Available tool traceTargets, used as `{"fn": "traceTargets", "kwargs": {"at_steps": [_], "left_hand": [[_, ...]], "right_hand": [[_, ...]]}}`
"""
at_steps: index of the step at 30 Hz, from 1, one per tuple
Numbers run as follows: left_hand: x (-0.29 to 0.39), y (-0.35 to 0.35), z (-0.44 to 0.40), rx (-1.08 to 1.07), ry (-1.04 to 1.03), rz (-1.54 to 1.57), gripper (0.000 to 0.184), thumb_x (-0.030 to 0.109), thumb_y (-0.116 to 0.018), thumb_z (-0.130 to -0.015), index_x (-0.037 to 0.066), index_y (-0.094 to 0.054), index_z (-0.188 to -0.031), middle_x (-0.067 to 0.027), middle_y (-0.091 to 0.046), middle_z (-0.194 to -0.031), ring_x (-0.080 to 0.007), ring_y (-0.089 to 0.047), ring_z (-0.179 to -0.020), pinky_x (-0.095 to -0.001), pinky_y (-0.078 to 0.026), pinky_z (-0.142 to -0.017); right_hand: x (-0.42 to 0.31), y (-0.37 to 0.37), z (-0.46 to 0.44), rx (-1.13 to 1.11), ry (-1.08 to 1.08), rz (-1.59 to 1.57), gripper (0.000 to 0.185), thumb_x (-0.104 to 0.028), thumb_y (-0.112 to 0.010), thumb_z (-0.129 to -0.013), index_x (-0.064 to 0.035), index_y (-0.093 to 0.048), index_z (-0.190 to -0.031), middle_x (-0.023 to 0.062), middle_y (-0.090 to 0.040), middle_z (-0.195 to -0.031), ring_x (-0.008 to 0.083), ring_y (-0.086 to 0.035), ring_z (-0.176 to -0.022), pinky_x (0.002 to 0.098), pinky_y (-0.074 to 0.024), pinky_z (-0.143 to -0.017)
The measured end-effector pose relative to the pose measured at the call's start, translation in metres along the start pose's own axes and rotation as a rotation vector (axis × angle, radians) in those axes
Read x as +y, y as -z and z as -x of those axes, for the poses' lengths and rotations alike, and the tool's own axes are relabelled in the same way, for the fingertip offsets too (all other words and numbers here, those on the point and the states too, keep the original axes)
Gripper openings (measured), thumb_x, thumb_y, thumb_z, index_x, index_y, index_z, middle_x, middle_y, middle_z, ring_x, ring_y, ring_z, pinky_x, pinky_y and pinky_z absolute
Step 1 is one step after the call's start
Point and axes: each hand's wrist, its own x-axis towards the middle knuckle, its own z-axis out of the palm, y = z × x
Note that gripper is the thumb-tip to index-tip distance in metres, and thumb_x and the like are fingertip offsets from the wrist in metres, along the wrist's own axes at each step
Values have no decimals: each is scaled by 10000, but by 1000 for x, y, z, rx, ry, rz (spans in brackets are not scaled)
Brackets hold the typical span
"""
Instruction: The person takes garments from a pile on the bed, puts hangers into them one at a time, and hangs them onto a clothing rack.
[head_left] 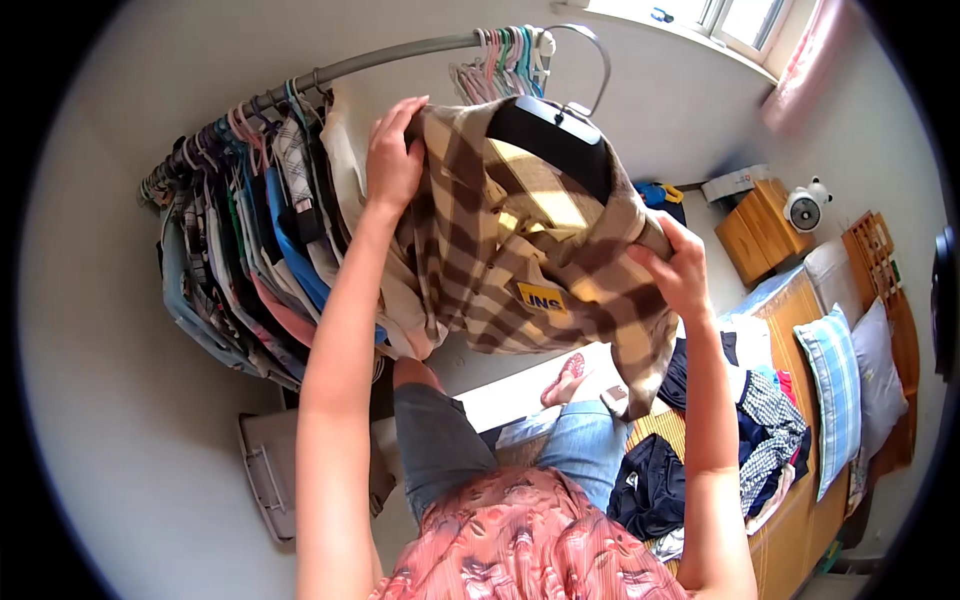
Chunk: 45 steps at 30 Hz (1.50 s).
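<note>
A brown and beige plaid shirt (460,220) hangs on a dark hanger (560,120) whose metal hook curves up above the collar. My left hand (395,165) grips the shirt at its left shoulder, fingers over the cloth. My right hand (675,260) pinches the fabric on the opposite side, thumb in front. A yellow patch with dark letters (541,297) shows on the shirt. The shirt is held up in front of me, its hook close to the end of the clothes rail (400,56); whether they touch I cannot tell.
Many garments (230,260) hang along the rail at left, with bare hangers (505,60) bunched at its end. On the bed (800,530) at right lie piled clothes (765,430) and pillows (830,390). A wooden nightstand (760,235) holds a small fan (804,212). A suitcase (270,470) stands lower left.
</note>
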Motion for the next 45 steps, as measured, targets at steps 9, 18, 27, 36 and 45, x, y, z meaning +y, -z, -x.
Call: {"fn": "traceTargets", "kwargs": {"at_steps": [9, 18, 27, 36, 45], "left_hand": [[-1, 4, -36, -200, -35, 74, 334, -28, -702, -677, 82, -607, -977, -42, -630, -1031, -252, -595, -975, -350, -489, -839], [-8, -12, -6, -318, -84, -32, 153, -27, -660, -734, 35, -560, -832, -77, -594, -824, -251, -610, -787, -350, -500, -691], [66, -22, 24, -330, 239, 314, 313, -71, -562, -775, 43, -625, -1060, -59, -610, -918, -161, -607, -794, -296, -497, -749], [108, -16, 71, -507, 262, 528, 175, 86, -681, -852, 33, -658, -1018, -11, -613, -1029, -87, -581, -888, -206, -463, -782], [104, -31, 79, -366, 159, 304, 169, 24, -597, -890, 21, -668, -1044, -75, -680, -900, -131, -650, -815, -250, -499, -733]], "right_hand": [[0, 32, -29, 24, 116, 78, 394, -127, -747, -727, -15, -622, -1083, 127, -643, -890, 249, -612, -799, 306, -481, -754], [57, 4, 11, -64, -92, -176, 321, -63, -704, -746, -3, -624, -1051, 46, -649, -892, 114, -587, -811, 262, -474, -749], [50, -69, 56, 67, -147, -83, 365, -112, -734, -714, -57, -643, -1063, 124, -658, -932, 267, -646, -849, 317, -498, -767], [31, -106, 79, 100, -109, 60, 382, -175, -731, -715, -81, -618, -1068, 108, -618, -869, 311, -614, -806, 371, -486, -694], [28, -117, 85, 249, -162, -177, 248, -180, -729, -762, -68, -665, -975, 97, -653, -888, 267, -649, -791, 338, -511, -690]]}}
